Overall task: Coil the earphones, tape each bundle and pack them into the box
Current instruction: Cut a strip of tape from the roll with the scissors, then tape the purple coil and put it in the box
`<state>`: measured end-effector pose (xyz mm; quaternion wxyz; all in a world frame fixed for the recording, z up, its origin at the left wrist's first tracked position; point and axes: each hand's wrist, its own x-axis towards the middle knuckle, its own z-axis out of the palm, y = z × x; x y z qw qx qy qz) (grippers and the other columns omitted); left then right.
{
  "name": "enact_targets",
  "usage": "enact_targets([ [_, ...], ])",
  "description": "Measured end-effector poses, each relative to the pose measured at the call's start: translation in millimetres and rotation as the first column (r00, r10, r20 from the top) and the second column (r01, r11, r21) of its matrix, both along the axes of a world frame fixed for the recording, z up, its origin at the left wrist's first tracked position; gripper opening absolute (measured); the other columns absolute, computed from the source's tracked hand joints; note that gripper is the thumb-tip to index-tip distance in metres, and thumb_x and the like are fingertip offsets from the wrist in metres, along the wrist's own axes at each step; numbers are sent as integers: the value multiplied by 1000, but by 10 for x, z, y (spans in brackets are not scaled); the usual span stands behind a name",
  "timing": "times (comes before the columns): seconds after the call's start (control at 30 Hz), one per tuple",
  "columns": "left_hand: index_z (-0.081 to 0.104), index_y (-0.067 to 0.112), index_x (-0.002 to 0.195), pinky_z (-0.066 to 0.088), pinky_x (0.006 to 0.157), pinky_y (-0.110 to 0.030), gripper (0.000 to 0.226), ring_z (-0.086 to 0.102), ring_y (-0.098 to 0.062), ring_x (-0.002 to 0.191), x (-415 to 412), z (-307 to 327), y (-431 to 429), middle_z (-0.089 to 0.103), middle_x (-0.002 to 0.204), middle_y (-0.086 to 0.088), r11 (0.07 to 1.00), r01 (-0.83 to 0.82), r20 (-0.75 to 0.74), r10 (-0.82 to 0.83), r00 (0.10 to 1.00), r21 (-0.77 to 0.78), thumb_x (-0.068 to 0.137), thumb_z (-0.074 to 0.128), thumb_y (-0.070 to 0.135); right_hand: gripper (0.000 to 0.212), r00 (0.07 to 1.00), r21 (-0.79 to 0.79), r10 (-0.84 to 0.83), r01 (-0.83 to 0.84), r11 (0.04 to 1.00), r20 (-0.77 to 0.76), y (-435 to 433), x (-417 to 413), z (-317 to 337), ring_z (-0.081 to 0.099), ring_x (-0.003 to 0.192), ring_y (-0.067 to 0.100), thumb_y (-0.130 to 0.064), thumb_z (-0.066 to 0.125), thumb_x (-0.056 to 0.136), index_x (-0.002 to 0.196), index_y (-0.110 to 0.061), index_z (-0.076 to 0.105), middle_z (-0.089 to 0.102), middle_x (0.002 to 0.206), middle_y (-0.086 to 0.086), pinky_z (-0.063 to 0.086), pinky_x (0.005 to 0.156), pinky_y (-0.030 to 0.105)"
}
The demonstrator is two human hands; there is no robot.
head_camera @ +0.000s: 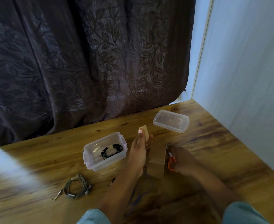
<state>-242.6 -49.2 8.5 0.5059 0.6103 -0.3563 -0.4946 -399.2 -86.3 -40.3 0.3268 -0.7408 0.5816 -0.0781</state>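
A clear plastic box [91, 156] stands open on the wooden table, with a coiled black earphone bundle [111, 151] taped and lying inside. A grey coiled earphone [75, 186] lies on the table near the front left. My left hand [139, 147] pinches a short strip of brown tape [145, 130] pulled up from the brown tape roll [157, 160], which stands on edge. My right hand [183, 160] grips orange-handled scissors [171, 160] just right of the roll. A blue earphone cord [138, 196] lies under my left forearm, mostly hidden.
The box's clear lid [171, 121] lies at the back right of the table. A dark leaf-patterned curtain [88, 62] hangs behind the table's far edge, and a white wall [246, 78] borders the right side. A jack plug [111, 182] lies near my left forearm.
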Motion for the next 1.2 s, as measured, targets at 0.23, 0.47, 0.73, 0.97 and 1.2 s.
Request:
enact_targets([
  [0.23,69,18,96,47,96,-37,59,61,-18,108,41,-26,9,69,109,-3,1000,2,-87,-1,996,20,91,28,61,23,990,-161,-98,114,980,102,45,149,-32,55,95,16,-28,56,91,113,-22,54,56,104,-1,44,76,29],
  [0.47,66,15,92,49,91,-38,51,66,-20,99,349,32,216,73,98,-2,994,-110,-200,110,973,14,95,32,53,11,999,-338,-15,2,941,-35,-155,226,81,64,91,25,-27,48,95,103,-23,53,66,97,3,51,75,37],
  [0.73,60,22,98,50,90,-42,13,66,-26,94,892,-76,705,70,104,-5,960,-271,-231,281,932,72,97,48,21,21,973,-378,-15,-76,923,-232,-326,426,232,59,79,21,-35,51,93,81,-18,53,57,79,1,48,65,32],
  [0.97,60,8,94,46,55,-19,15,59,-19,75,1063,-210,1047,61,92,-11,973,-211,60,206,977,92,97,45,8,32,979,-246,-125,83,966,-158,-405,498,40,56,70,22,-33,53,93,76,-7,60,53,65,4,39,60,30],
  [1.2,66,13,99,39,64,-19,19,52,-5,79,1049,-453,1230,61,93,4,980,-64,291,6,957,190,95,47,9,35,969,-427,-226,166,889,-95,-103,541,62,57,67,22,-38,49,96,111,-7,49,59,77,6,35,50,28],
])
